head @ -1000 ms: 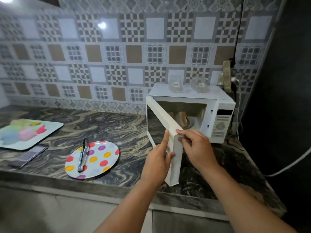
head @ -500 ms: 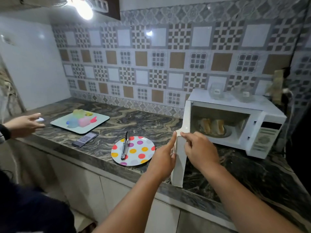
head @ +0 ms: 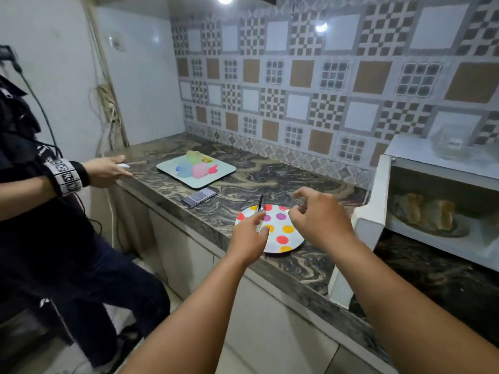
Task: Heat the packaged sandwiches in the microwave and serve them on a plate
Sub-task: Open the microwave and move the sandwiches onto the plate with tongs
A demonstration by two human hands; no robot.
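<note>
Left hand (head: 249, 237) and right hand (head: 317, 218) — both loosely curled, holding nothing — above the dotted plate (head: 286, 238); sandwiches (head: 426, 213) inside the open microwave (head: 421, 160).

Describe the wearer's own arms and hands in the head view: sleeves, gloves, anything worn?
Both forearms are bare as far as the frame shows: no sleeves in view. The left hand and right hand have no gloves, and no rings, watch or bands are visible on fingers or wrists. No cables or markers on them. The patterned black-and-white wristband belongs to a second person at the left.
</note>
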